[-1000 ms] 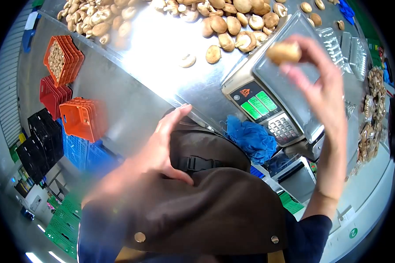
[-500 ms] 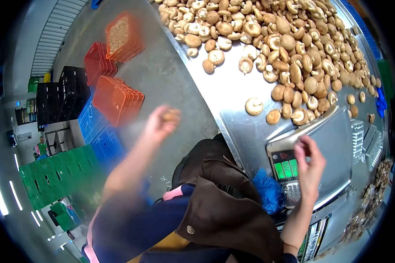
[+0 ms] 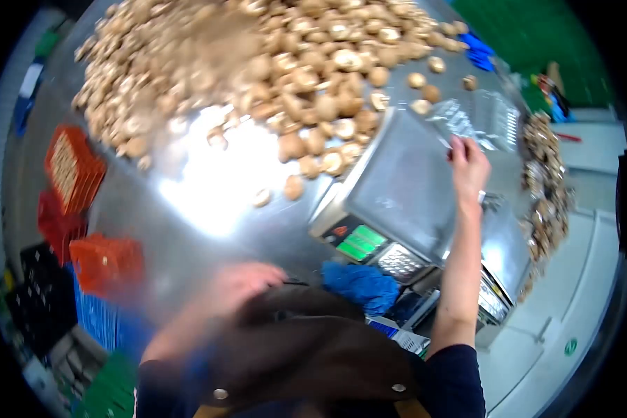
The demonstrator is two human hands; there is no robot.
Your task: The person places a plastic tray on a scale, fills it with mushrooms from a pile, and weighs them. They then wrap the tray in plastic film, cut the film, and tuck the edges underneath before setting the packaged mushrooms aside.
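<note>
My right hand (image 3: 469, 166) reaches across the scale (image 3: 404, 188) to its far right edge. Its fingers are closed at the near corner of a clear plastic tray (image 3: 453, 117), and the thumb is bent inward. Close by lies another clear tray (image 3: 498, 120). My left hand (image 3: 251, 280) is low over the near table edge, beside my brown apron (image 3: 306, 341). Motion smears its fingers, so whether anything is in them does not show. Beyond the scale spreads a big heap of brown mushrooms (image 3: 313, 76), with a single mushroom (image 3: 293, 187) lying nearer me.
A crumpled blue plastic bag (image 3: 362, 285) sits against the scale's front. Orange crates (image 3: 104, 261) and blue crates (image 3: 94, 313) stand on the floor at left. At right are bagged or packed mushrooms (image 3: 540, 188). A blue item (image 3: 477, 52) lies at the far table edge.
My view has turned to the right. My right hand has gone from above the scale's display to the clear trays. My left hand, which held a mushroom out over the floor, is now by the table edge.
</note>
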